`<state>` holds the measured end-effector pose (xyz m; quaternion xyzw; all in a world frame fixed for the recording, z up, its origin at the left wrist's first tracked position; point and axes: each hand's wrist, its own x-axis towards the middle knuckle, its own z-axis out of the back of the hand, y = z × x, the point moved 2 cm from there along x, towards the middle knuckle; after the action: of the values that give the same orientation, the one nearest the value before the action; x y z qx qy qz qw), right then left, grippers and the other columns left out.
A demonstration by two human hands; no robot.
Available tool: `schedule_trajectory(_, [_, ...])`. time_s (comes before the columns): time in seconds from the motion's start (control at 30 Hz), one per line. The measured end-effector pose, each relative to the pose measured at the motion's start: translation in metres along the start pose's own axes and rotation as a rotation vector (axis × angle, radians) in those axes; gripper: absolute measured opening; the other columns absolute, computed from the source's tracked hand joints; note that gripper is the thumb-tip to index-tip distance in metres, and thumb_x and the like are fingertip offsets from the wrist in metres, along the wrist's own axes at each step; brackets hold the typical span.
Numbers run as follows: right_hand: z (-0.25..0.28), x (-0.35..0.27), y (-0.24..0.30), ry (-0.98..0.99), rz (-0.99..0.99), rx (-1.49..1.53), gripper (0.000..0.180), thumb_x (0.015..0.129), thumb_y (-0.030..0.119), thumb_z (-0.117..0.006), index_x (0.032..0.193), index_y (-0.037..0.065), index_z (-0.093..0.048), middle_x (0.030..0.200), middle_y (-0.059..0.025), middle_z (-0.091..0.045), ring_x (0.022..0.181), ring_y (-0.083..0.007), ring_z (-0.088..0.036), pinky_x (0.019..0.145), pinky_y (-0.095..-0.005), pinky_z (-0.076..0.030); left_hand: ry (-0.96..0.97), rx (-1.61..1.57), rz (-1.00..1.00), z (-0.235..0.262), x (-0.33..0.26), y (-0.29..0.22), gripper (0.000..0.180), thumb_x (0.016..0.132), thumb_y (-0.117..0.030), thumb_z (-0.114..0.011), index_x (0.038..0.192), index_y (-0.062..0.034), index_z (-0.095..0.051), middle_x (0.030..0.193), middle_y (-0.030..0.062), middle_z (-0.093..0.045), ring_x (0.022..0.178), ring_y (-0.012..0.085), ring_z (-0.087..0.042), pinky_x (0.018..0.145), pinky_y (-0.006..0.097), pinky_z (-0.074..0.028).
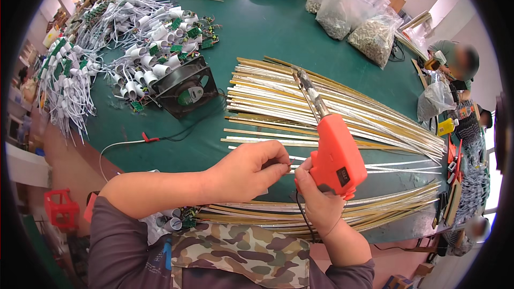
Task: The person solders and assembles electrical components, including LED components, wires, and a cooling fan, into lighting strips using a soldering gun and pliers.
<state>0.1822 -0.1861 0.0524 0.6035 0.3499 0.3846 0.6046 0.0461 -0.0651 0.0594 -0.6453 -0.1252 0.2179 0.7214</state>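
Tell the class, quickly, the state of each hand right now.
Left hand: closed in a fingertip pinch; what it holds, if anything, cannot be told.
Right hand: closed, holding the red soldering gun.

Soldering gun [340, 152]: red-orange plastic body w/ small dark label on side, held in R hand [323, 206]; metal barrel & slim dark tip angle up-left over main strip pile [267, 92], contact unclear. Blk cord hangs from grip. Pile = long thin strips, white & gold-tan, L ends fanned, narrowing twd R. Few loose white strips [396, 164] nearer, running R from L hand's [249, 171] fingertips; pinch contact unclear.
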Motion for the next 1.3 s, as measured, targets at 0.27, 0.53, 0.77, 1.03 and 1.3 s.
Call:
schedule_trajectory(0.27, [-0.002,-0.001,0.003,-0.023,-0.013,0.039,0.006,0.091,0.003,-0.066,0.095,0.004,-0.061,0.082,0.0023,-0.058,0.073,-0.0048,-0.053,0.065,-0.0231,-0.044,0.099,-0.586,0.110,-0.002,-0.001,0.008,0.010,0.103,-0.012,-0.052,0.102,-0.0029,-0.050,0.096,0.0038,-0.060,0.091,0.0097,-0.060,0.079,0.027,-0.051])
schedule_trajectory(0.53, [0.000,-0.009,0.019,0.119,-0.087,-0.093,0.009,0.085,-0.004,-0.062,0.089,0.003,-0.059,0.085,-0.0007,-0.058,0.075,-0.0081,-0.055,0.066,-0.0232,-0.045,-0.049,0.387,-0.298,0.059,-0.027,-0.071,0.008,0.093,-0.008,-0.061,0.088,-0.0014,-0.057,0.078,0.0033,-0.057,0.063,0.0106,-0.054,0.056,0.028,-0.044])
schedule_trajectory(0.77, [0.030,-0.032,0.005,-0.039,0.154,-0.220,0.069,0.077,-0.013,-0.057,0.141,0.000,-0.036,0.091,-0.0073,-0.058,0.077,-0.0137,-0.056,0.070,-0.0285,-0.051,0.119,0.946,-0.249,0.110,-0.060,-0.098,0.012,0.083,-0.011,-0.068,0.086,-0.0027,-0.060,0.078,0.0097,-0.061,0.068,0.0299,-0.061,0.059,0.038,-0.047])
schedule_trajectory(1.03, [0.013,-0.038,0.008,0.150,-0.203,0.180,0.051,0.082,0.001,-0.067,0.130,-0.005,-0.052,0.107,-0.0143,-0.065,0.087,-0.0167,-0.065,0.078,-0.0304,-0.054,0.155,0.644,0.092,0.076,-0.049,0.058,0.011,0.090,-0.016,-0.065,0.088,-0.0059,-0.062,0.087,0.0110,-0.061,0.087,0.0331,-0.061,0.075,0.041,-0.049])
schedule_trajectory(1.3, [0.027,-0.068,-0.013,0.065,-0.357,0.334,0.065,0.079,0.007,-0.074,0.135,-0.009,-0.045,0.121,-0.0231,-0.062,0.099,-0.0302,-0.070,0.083,-0.0405,-0.060,-0.015,0.815,-0.178,0.070,-0.046,0.073,0.007,0.086,-0.016,-0.068,0.090,-0.0096,-0.066,0.083,0.0060,-0.060,0.084,0.0292,-0.060,0.076,0.042,-0.049])
